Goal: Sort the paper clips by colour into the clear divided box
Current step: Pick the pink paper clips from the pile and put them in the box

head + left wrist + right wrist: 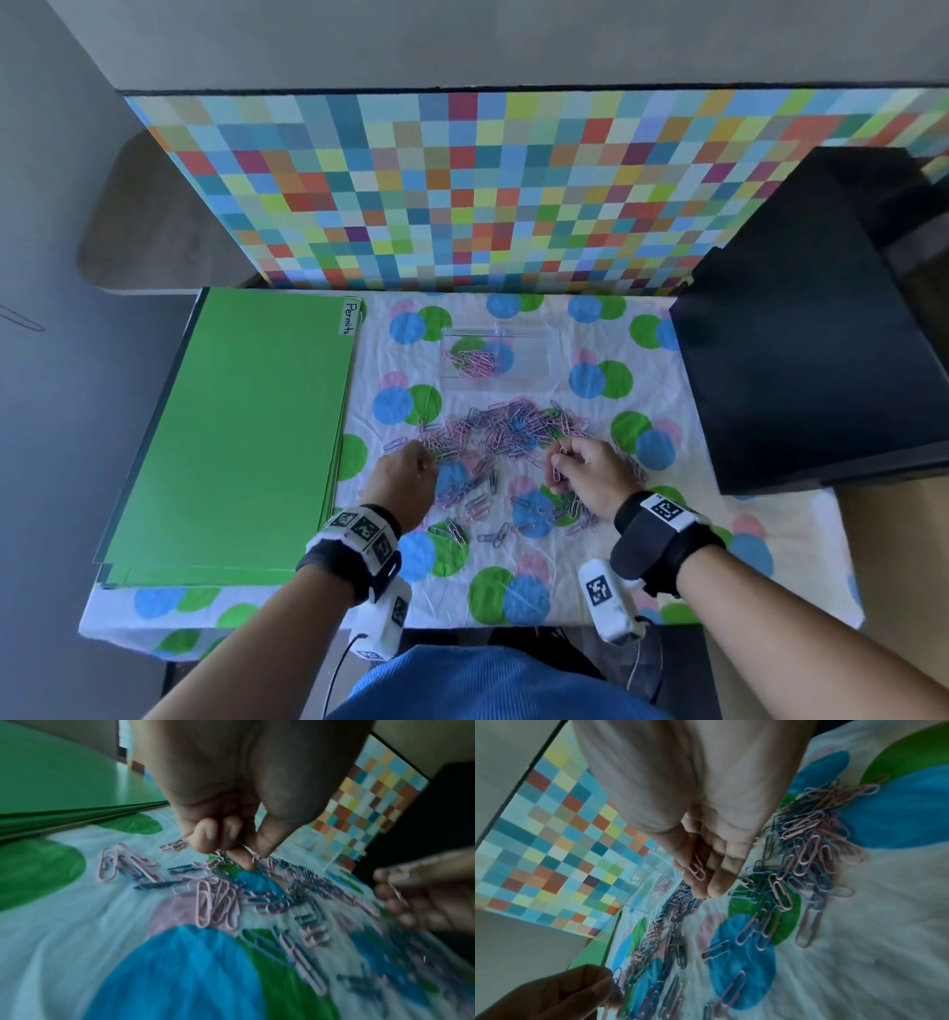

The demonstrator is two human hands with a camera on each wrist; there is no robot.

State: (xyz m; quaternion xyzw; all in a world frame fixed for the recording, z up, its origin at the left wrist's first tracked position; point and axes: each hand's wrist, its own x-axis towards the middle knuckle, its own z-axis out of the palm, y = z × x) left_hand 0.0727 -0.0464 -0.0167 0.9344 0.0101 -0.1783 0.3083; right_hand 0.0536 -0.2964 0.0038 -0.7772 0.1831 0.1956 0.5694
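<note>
- My left hand (405, 475) is down at the near-left edge of the paper clip pile (506, 437), fingers pinched together on a pink clip (255, 858).
- My right hand (585, 470) is curled at the pile's right side, holding another pink clip (696, 870) against the fingers.
- The pile itself is pink and blue clips all mixed, spread over the dotted cloth (606, 519) on the bench.
- Just behind that sits the clear divided box (497, 353), pink ones in its left section.
- Green folders (246, 431) lie off to the left.
</note>
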